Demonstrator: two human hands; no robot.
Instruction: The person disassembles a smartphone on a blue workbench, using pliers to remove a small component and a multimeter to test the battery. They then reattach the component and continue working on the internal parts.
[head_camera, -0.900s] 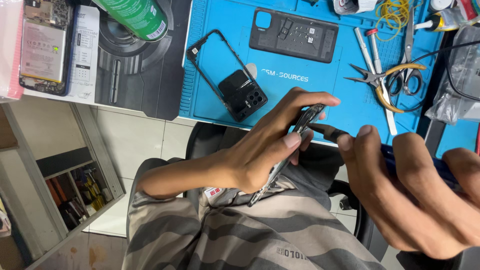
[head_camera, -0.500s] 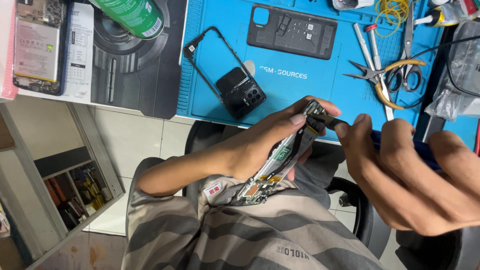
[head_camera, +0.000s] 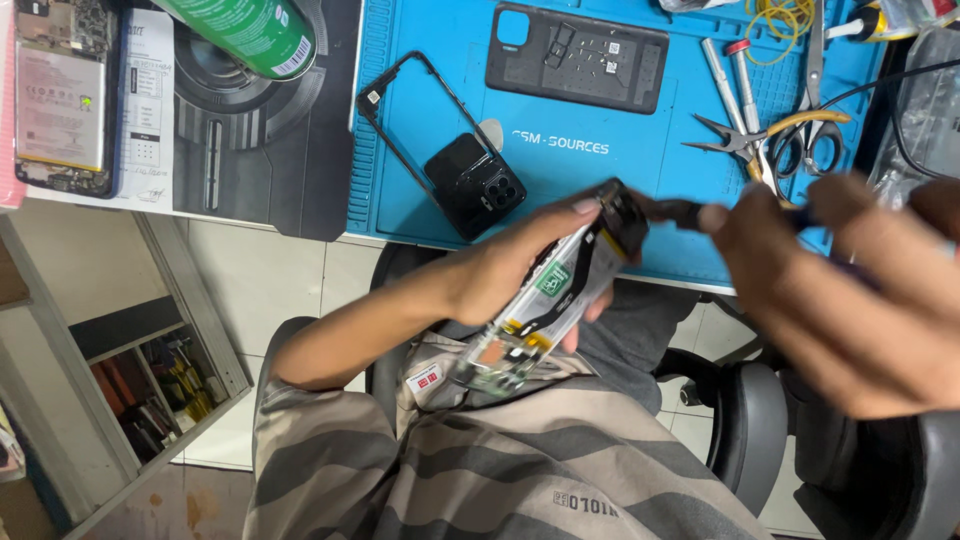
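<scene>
Tilting up more than before, the opened phone (head_camera: 545, 300) now shows me its insides: a pale battery, a dark flat cable and a green board at the low end. A moment ago I saw mostly its thin edge. That means I turned it over in my left hand (head_camera: 500, 275) so I can get at the parts inside.

My left hand wraps around the phone, with the fingers pressed along its top side and the thumb under it. The phone is in the air over my lap, just in front of the tabletop (head_camera: 620, 200) edge, not lying on it.

My right hand (head_camera: 850, 290) has moved too. It is blurry now, so it is moving fast. It pinches a dark thin tool (head_camera: 680, 212), and the tip of the tool touches the top corner of the phone. I cannot tell what kind of tip it has.

Nothing on the blue mat has changed. The black back cover (head_camera: 577, 57), the thin black frame (head_camera: 410, 125), the small camera piece (head_camera: 475, 185), the scissors (head_camera: 810, 120) and the green can (head_camera: 250, 35) all lie where they did.
</scene>
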